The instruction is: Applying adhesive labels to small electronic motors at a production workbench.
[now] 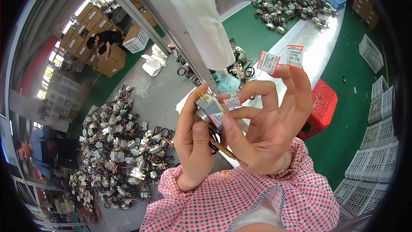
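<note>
left hand (193, 144) holds grey part (210, 105); floor (347, 109) stretches beyond bench edge (322, 56).

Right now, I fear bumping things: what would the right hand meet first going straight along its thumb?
The red-edged label at its tip, then likely the grey device in the left hand; depth is unclear.

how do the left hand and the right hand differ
The left hand grips the grey device; the right hand holds a small label at it, between thumb and finger. The right hand carries more labels on other fingertips; the left hand shows none. Both hands are bare.
</note>
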Demonstrator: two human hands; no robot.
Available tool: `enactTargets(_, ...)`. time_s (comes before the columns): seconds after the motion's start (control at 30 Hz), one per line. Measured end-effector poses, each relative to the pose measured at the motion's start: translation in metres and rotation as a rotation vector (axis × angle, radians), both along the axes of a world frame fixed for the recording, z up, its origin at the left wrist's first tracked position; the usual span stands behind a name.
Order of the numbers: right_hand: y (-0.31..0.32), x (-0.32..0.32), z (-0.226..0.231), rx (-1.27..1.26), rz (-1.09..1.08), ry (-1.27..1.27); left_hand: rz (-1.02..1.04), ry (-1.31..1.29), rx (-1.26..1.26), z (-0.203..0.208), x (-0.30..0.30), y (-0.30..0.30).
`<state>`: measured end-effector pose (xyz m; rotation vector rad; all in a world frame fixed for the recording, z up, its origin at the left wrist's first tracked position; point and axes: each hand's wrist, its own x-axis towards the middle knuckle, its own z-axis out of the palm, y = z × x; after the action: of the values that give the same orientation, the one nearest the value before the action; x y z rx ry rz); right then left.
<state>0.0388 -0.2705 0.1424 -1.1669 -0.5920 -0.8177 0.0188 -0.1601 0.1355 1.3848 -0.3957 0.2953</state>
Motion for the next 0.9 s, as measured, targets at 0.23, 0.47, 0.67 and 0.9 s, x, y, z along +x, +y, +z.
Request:
enactTargets(0.23,0.003,0.001,-0.003,0.020,-0.014,0.007,0.024,0.033,0.022,0.000,-0.001,0.003)
enactTargets(0.47,0.005,0.014,-0.010,-0.090,-0.124,-0.083,0.141,0.038,0.014,-0.001,0.008,-0.005)
enactTargets(0.67,-0.002,0.001,-0.009,-0.369,-0.388,-0.020,0.173,0.029,0.027,0.002,0.010,-0.011)
enactTargets(0.9,0.009,-0.012,-0.019,-0.252,-0.226,-0.296,0.100,0.160,-0.003,-0.001,-0.001,0.002)
